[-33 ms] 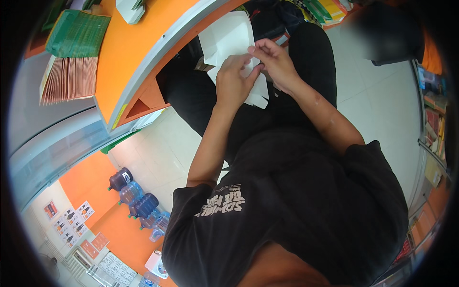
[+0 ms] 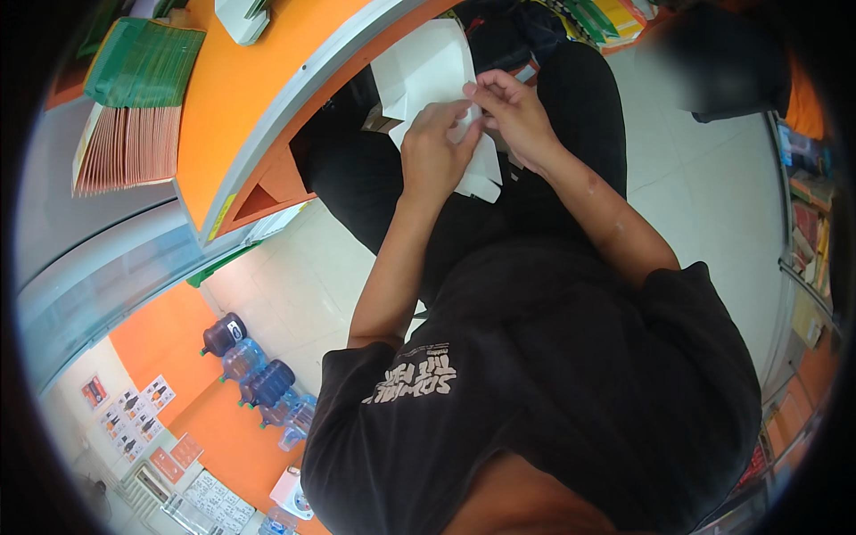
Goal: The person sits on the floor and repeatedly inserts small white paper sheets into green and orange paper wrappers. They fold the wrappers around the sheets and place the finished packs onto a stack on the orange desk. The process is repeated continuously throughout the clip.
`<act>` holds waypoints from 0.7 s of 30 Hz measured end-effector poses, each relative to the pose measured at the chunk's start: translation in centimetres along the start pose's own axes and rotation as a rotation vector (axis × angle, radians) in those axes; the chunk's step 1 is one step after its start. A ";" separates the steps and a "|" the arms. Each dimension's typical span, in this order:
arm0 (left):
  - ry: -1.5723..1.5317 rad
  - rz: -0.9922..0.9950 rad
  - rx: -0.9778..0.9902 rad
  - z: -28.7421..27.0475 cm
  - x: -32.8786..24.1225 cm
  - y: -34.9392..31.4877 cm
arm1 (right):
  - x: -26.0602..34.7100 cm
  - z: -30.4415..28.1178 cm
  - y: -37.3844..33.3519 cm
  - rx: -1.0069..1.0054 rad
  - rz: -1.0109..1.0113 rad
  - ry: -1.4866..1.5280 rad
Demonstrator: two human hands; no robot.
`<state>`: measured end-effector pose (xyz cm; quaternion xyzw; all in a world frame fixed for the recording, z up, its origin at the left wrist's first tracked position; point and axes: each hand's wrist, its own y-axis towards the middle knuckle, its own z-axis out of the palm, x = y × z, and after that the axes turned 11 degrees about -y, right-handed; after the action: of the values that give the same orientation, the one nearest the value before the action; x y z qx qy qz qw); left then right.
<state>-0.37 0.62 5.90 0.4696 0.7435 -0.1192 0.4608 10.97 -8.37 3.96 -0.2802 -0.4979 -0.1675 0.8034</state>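
A white folding carton, partly opened out with creased panels and small flaps, rests over my lap between my knees. My left hand is closed on its left side, with thumb and fingers pinching near the middle fold. On the right edge, my right hand grips the same carton, its thumb and index fingertip meeting close to my left fingertips. The hands cover the fold between the upper and lower panels. Below them, the lower panel ends in a small flap.
An orange counter with a grey edge curves along my left. On it stand a bundle of green-and-pink folded cartons and a white object. Large water bottles line the orange wall. At the upper right is a dark blurred shape.
My left hand and its thumb have shifted very slightly to the left. The carton and my right hand look almost unchanged.
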 end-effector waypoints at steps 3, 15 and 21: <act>-0.049 0.069 -0.083 0.0 0.4 0.4 | 0.9 -0.3 0.1 -0.042 0.005 -0.002; -0.500 -0.378 0.071 -1.6 1.1 0.5 | 0.1 0.5 -0.8 -0.238 -0.569 -0.627; -0.673 -0.438 0.032 -1.4 1.8 0.0 | 0.0 0.3 -1.2 -0.212 -0.582 -0.692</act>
<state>-1.43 2.52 5.28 0.2418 0.6318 -0.3735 0.6347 10.10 -9.16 4.43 -0.2490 -0.7749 -0.3328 0.4763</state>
